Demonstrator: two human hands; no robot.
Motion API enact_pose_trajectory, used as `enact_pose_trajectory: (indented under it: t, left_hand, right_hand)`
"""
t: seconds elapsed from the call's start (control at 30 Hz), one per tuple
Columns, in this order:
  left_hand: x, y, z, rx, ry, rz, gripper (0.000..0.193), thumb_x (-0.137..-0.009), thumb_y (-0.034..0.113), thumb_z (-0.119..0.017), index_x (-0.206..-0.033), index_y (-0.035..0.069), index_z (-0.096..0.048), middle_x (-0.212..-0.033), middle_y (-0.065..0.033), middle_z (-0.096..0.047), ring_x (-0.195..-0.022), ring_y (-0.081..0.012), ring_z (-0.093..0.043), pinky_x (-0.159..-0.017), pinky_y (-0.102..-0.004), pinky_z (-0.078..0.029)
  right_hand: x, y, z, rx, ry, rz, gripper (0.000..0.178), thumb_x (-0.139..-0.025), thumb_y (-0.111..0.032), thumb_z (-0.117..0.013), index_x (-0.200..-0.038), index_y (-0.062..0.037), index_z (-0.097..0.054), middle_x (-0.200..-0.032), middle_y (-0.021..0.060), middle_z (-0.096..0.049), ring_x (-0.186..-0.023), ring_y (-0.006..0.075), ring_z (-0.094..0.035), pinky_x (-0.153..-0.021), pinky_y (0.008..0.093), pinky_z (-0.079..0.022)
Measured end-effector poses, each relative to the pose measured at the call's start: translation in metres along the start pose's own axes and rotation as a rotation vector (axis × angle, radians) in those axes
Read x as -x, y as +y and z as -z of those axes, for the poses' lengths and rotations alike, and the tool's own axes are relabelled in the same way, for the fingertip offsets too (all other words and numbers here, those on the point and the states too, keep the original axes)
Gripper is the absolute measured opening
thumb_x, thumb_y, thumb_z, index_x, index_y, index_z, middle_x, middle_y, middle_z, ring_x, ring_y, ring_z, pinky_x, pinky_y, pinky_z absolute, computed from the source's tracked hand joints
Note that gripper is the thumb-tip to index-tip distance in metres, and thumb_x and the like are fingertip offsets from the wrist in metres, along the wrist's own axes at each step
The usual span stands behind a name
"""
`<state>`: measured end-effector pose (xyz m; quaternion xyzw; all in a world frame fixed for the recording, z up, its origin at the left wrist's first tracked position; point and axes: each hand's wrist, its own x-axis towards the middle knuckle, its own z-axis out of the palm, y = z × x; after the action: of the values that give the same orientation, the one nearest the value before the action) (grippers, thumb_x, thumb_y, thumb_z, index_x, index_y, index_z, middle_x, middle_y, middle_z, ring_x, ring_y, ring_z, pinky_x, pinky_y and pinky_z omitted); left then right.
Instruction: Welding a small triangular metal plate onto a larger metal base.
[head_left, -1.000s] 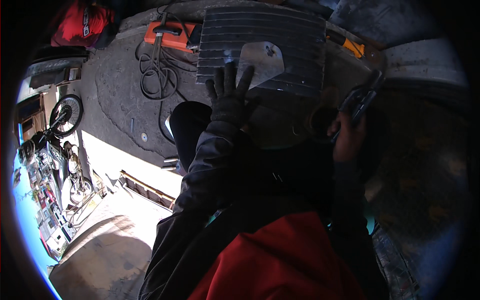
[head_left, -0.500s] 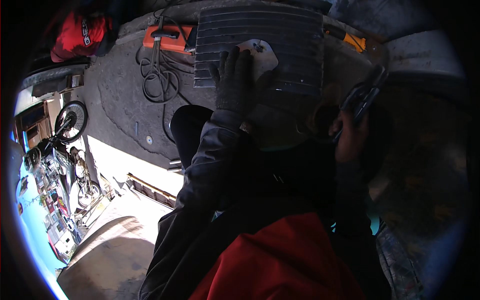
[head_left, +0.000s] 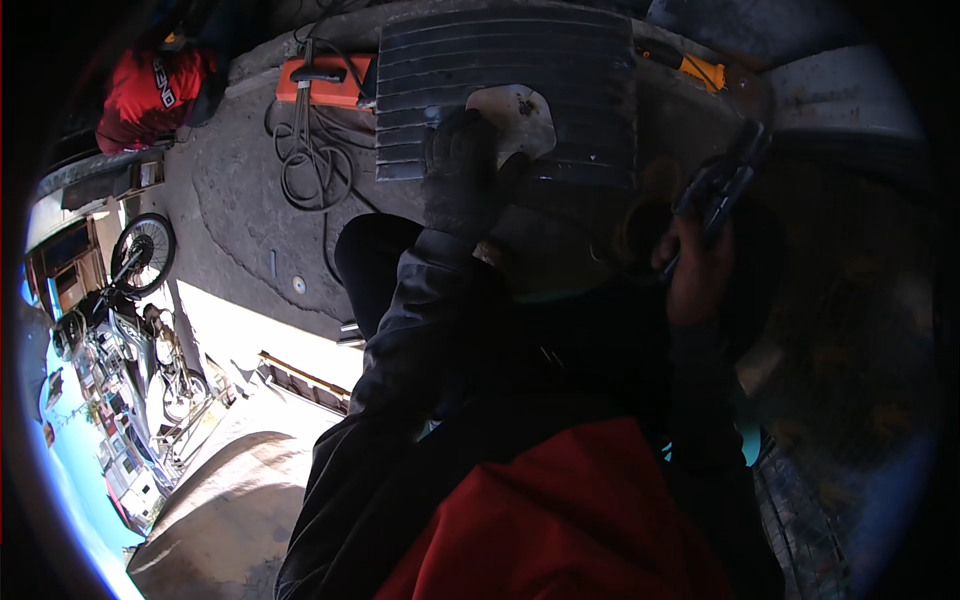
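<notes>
A pale, many-sided flat plate (head_left: 528, 122) with a dark mark near its top lies on a dark ribbed panel (head_left: 590, 95). My left hand (head_left: 458, 165), in a dark glove, rests at the plate's lower left. Its fingers are curled at the plate's left edge and its thumb reaches along the lower edge; the fingertips are hidden. My right hand (head_left: 700, 265), seemingly bare, is wrapped round a long black clamp-like tool (head_left: 728, 195). The tool slants up and right, to the right of the panel; deep shade blurs its shape.
An orange box (head_left: 330, 88) with a black handle and a looped cable (head_left: 318, 180) sits left of the panel. Beyond its right corner lies a yellow-and-black angle grinder (head_left: 700, 70). A small round disc (head_left: 299, 285) lies on the floor. Farther off are a person in red (head_left: 150, 95) and a motorcycle (head_left: 135, 290).
My left hand's spread fingers have drawn back off the plate's upper left and curled. The right hand keeps hold of the black tool. The whole view has shifted slightly.
</notes>
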<state>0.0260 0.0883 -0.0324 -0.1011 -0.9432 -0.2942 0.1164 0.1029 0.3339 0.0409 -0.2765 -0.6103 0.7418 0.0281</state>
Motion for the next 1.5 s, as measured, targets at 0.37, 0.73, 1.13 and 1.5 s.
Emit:
enact_pose_trajectory:
  t: [0.37, 0.73, 1.13, 1.5]
  left_hand:
    - [0.04, -0.027, 0.023, -0.177, -0.067, 0.202, 0.037, -0.086, 0.012, -0.061, -0.116, 0.032, -0.069, -0.129, -0.0098, -0.059, -0.117, -0.0328, -0.056, -0.1, -0.0441, -0.044]
    - [0.059, 0.021, -0.002, 0.167, -0.322, -0.022, 0.026, -0.087, 0.015, -0.066, -0.113, 0.014, -0.067, -0.112, -0.0113, -0.064, -0.104, -0.0321, -0.062, -0.087, -0.0413, -0.05]
    - [0.118, 0.004, -0.239, -0.013, -1.346, 0.06, 0.017, -0.091, 0.019, -0.059, -0.104, 0.013, -0.067, -0.107, -0.0121, -0.063, -0.1, -0.0307, -0.062, -0.085, -0.0421, -0.05]
    - [0.195, -0.028, -0.398, -0.347, -1.446, 0.105, 0.019, -0.094, 0.024, -0.052, -0.097, 0.013, -0.067, -0.103, -0.0129, -0.063, -0.096, -0.0293, -0.063, -0.083, -0.0429, -0.05]
  right_hand:
    - [-0.004, 0.013, 0.022, -0.037, 0.048, -0.005, 0.025, -0.09, -0.015, -0.065, -0.109, -0.0076, -0.052, -0.077, 0.0015, -0.05, -0.058, 0.011, -0.051, -0.049, 0.0272, -0.043]
    - [-0.021, -0.003, 0.043, -0.156, 0.08, -0.031, 0.032, -0.089, -0.02, -0.069, -0.112, -0.0041, -0.053, -0.08, 0.0036, -0.052, -0.062, 0.0135, -0.054, -0.055, 0.0296, -0.046]
    - [-0.1, -0.026, 0.068, -0.246, 0.18, -0.163, 0.023, -0.094, -0.02, -0.064, -0.109, -0.0055, -0.056, -0.085, 0.004, -0.055, -0.07, 0.0146, -0.057, -0.064, 0.033, -0.049]
    - [-0.096, -0.018, 0.077, -0.302, 0.322, -0.289, 0.047, -0.105, -0.024, -0.04, -0.147, -0.0041, -0.033, -0.09, 0.0032, -0.048, -0.073, 0.0128, -0.049, -0.063, 0.0309, -0.046]
